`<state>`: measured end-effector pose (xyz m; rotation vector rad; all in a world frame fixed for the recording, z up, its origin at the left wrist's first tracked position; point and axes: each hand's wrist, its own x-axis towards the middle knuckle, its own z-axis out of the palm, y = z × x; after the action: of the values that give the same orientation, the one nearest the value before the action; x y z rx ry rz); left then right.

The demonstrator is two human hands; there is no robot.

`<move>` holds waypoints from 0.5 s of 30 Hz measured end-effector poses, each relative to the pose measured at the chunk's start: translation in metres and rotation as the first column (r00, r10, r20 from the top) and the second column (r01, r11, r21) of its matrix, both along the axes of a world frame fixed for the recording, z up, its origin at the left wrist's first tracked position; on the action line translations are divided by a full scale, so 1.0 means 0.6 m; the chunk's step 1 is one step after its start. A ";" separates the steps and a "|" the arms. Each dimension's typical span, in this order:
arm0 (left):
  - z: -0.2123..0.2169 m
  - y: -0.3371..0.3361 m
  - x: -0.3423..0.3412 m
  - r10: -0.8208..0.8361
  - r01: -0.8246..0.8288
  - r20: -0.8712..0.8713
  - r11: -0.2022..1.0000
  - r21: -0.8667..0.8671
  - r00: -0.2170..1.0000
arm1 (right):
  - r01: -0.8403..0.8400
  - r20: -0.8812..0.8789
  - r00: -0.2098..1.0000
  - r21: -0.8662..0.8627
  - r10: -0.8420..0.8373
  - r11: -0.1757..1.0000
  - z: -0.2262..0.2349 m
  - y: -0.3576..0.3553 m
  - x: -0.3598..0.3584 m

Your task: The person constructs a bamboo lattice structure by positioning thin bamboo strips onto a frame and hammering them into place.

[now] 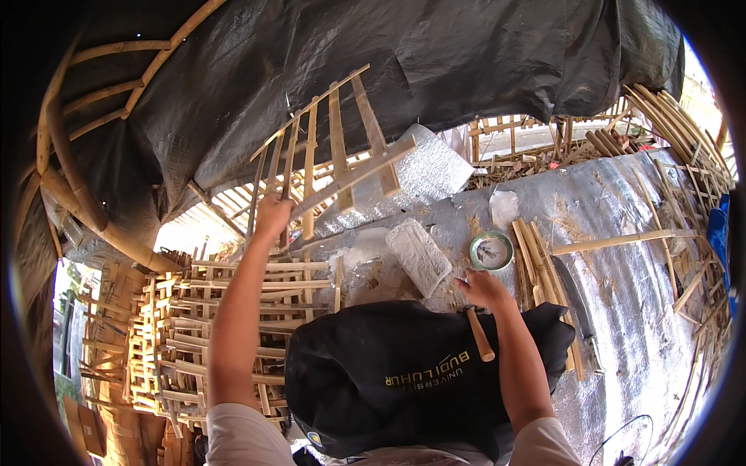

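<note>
My left hand [276,219] is raised and closed round a slat of a bamboo lattice frame [334,155], a crossed set of split slats joined to a thin rail. The frame is tilted up in front of the black sheeting. My right hand [483,288] is low over the work surface, its fingers curled together; anything in them is too small to make out. Just beyond it stands a round green-rimmed bowl [479,266] with small dark things inside. To its left lies a rough pale block [420,255]. A wooden handle [482,342] rests on the black cloth [373,373] across my lap.
Split bamboo strips [540,264] lie right of the bowl on silvery sheeting [622,287]. Stacked bamboo lattices [225,326] fill the left side. Black sheeting [482,54] hangs behind, and bamboo poles [101,221] curve at the far left. More bamboo [676,124] leans at right.
</note>
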<state>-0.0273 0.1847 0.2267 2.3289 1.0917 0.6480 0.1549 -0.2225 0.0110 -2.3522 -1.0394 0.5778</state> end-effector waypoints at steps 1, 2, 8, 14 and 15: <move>0.029 -0.002 -0.006 -0.034 0.036 0.054 0.999 -0.039 0.998 | -0.002 -0.006 1.000 -0.008 0.002 1.000 -0.004 -0.005 0.001; 0.056 0.008 -0.022 -0.065 0.071 0.056 0.989 -0.127 0.996 | -0.015 0.004 1.000 0.004 0.015 1.000 -0.006 0.001 0.003; 0.159 -0.052 -0.107 -0.144 0.105 -0.040 0.859 -0.501 0.989 | -0.041 0.014 0.999 -0.075 0.043 0.996 0.003 0.003 0.001; 0.182 -0.115 -0.211 -0.243 0.292 0.170 0.671 -0.681 0.955 | -0.046 0.007 0.999 -0.037 0.046 0.998 -0.004 0.005 0.002; 0.175 -0.107 -0.222 -0.276 0.270 0.108 0.657 -0.704 0.955 | -0.054 0.004 0.999 -0.006 0.054 0.999 -0.003 0.004 0.002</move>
<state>-0.1603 0.1206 0.3315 1.7339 0.7662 0.0502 0.1558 -0.2202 0.0092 -2.3377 -1.1077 0.5965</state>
